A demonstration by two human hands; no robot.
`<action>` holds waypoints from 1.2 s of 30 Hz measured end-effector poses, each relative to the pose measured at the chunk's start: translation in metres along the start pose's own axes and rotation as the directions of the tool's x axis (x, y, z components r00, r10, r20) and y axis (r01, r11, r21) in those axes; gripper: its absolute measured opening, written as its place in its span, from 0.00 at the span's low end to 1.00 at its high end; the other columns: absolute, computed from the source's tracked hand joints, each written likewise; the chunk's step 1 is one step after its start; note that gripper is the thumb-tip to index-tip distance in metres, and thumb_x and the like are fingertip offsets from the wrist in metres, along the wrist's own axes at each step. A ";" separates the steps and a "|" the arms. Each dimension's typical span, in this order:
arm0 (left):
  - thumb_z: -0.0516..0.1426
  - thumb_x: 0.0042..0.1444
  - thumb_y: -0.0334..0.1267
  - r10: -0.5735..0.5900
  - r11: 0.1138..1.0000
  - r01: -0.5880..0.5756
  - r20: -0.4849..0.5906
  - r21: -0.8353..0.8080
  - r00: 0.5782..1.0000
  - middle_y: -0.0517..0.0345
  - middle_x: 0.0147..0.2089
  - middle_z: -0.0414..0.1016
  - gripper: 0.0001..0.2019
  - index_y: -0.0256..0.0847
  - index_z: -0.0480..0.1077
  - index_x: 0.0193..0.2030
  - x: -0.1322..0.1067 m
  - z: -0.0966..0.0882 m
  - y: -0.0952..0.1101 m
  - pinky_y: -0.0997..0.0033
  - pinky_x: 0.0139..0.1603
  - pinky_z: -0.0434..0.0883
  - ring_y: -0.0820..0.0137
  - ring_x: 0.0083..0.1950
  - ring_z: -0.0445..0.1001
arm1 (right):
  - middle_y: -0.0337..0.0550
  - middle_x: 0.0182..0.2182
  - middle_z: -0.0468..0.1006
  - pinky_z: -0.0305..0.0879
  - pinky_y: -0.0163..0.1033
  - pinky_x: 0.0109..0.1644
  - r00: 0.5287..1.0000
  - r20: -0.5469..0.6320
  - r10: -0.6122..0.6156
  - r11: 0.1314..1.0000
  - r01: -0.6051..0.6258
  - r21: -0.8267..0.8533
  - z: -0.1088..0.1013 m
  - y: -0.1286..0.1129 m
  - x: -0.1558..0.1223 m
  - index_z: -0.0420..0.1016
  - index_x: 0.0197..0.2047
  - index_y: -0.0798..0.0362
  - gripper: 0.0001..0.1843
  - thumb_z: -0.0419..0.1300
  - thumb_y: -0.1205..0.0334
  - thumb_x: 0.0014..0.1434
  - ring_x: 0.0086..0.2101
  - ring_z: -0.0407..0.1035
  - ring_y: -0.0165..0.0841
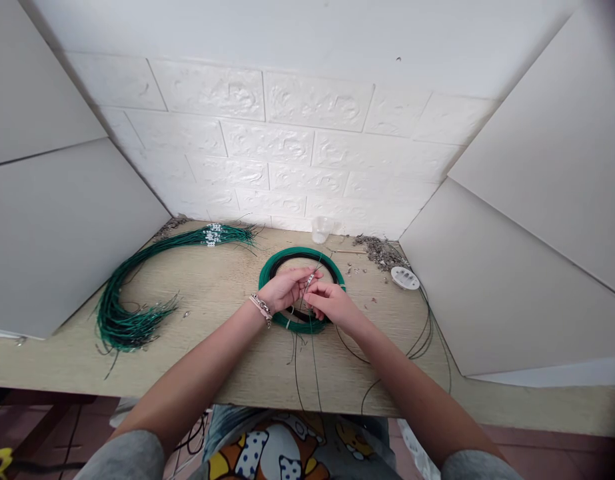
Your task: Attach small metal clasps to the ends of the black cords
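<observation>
Above a coil of green and black wire [268,272], both my hands work close together in the middle of the table. My left hand [286,288] is closed, its fingertips pinching a small white connector [310,280] with thin wires running from it. Just to the right, my right hand [332,303] is closed too, thumb and fingers pinched near the connector's lower end on a thin wire. The exact grip point is partly hidden by the fingers. Thin dark and green wires [313,363] hang from the hands over the table's front edge.
A bundle of green wires [112,287] with white connectors [213,234] curves across the left side. At the back stand a clear plastic cup [321,230] and a thin wooden stick [350,251]. Grey debris [382,252] and a round white disc [405,278] lie right. Side panels [532,287] flank the table.
</observation>
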State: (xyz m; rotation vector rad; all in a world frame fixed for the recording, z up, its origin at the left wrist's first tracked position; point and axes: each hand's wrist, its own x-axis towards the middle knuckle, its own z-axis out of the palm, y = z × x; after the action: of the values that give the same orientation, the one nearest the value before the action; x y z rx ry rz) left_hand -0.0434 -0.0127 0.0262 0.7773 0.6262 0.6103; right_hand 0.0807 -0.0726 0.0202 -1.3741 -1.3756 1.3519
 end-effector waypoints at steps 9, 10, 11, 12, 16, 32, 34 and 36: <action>0.60 0.47 0.44 -0.067 0.994 0.058 0.104 0.094 0.992 0.54 0.25 0.71 0.12 0.35 0.70 0.32 0.002 -0.004 -0.003 0.74 0.23 0.67 0.71 0.24 0.70 | 0.32 0.13 0.61 0.54 0.28 0.17 1.000 0.031 -0.004 0.998 0.006 -0.058 -0.002 0.007 0.004 0.65 0.25 0.54 0.06 0.56 0.61 0.48 0.15 0.58 0.23; 0.60 0.47 0.44 -0.067 0.994 0.057 0.106 0.097 0.992 0.54 0.25 0.71 0.12 0.35 0.70 0.31 0.002 -0.004 -0.003 0.74 0.23 0.67 0.71 0.25 0.70 | 0.32 0.13 0.61 0.54 0.28 0.17 1.000 0.028 -0.002 0.998 0.004 -0.062 -0.002 0.007 0.004 0.65 0.25 0.54 0.06 0.56 0.61 0.49 0.15 0.58 0.23; 0.60 0.46 0.43 -0.064 0.994 0.054 0.104 0.096 0.992 0.55 0.25 0.70 0.12 0.35 0.69 0.31 0.003 -0.005 -0.003 0.75 0.23 0.66 0.72 0.25 0.69 | 0.31 0.13 0.62 0.55 0.28 0.17 1.000 0.025 -0.001 0.998 0.002 -0.065 -0.002 0.006 0.003 0.65 0.25 0.54 0.06 0.56 0.60 0.49 0.15 0.58 0.23; 0.61 0.46 0.43 -0.057 0.995 0.047 0.100 0.093 0.993 0.56 0.25 0.70 0.12 0.35 0.69 0.30 0.003 -0.005 -0.004 0.76 0.24 0.66 0.73 0.25 0.69 | 0.32 0.13 0.62 0.55 0.28 0.17 1.000 0.022 0.000 0.998 0.001 -0.068 -0.002 0.005 0.003 0.65 0.25 0.54 0.06 0.56 0.60 0.49 0.15 0.58 0.23; 0.62 0.44 0.42 0.000 0.994 -0.008 0.074 0.108 0.997 0.60 0.24 0.67 0.12 0.34 0.68 0.27 0.005 -0.007 -0.003 0.78 0.23 0.62 0.77 0.23 0.65 | 0.34 0.16 0.66 0.55 0.28 0.15 1.000 -0.026 0.013 0.999 -0.014 -0.042 -0.005 -0.001 0.001 0.66 0.27 0.55 0.09 0.57 0.57 0.49 0.14 0.58 0.22; 0.61 0.42 0.46 0.170 0.799 -0.130 -0.013 0.587 0.985 0.63 0.20 0.61 0.14 0.35 0.73 0.27 -0.006 0.010 0.002 0.77 0.24 0.54 0.79 0.23 0.55 | 0.34 0.17 0.66 0.52 0.27 0.12 0.943 -0.333 0.009 0.996 0.019 0.083 -0.023 -0.005 0.004 0.68 0.26 0.56 0.11 0.58 0.55 0.47 0.12 0.56 0.21; 0.61 0.42 0.45 0.172 0.811 -0.125 -0.029 0.571 0.985 0.63 0.20 0.61 0.13 0.35 0.74 0.27 -0.006 0.010 0.001 0.78 0.23 0.54 0.79 0.23 0.55 | 0.35 0.17 0.67 0.51 0.27 0.12 0.938 -0.346 0.023 0.996 0.008 0.088 -0.023 -0.006 0.004 0.68 0.26 0.56 0.11 0.58 0.56 0.46 0.12 0.56 0.21; 0.61 0.42 0.45 0.169 0.826 -0.126 -0.028 0.549 0.985 0.63 0.21 0.62 0.13 0.35 0.74 0.27 -0.005 0.010 -0.001 0.78 0.23 0.53 0.79 0.23 0.55 | 0.36 0.17 0.68 0.51 0.28 0.12 0.937 -0.348 0.021 0.995 0.013 0.096 -0.023 -0.007 0.003 0.69 0.26 0.57 0.10 0.58 0.57 0.46 0.13 0.56 0.21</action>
State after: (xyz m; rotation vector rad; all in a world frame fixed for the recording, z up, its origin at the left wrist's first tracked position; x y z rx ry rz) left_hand -0.0392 -0.0214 0.0327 1.3576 0.8315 0.6098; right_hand 0.1012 -0.0649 0.0297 -1.4681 -1.0576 1.0957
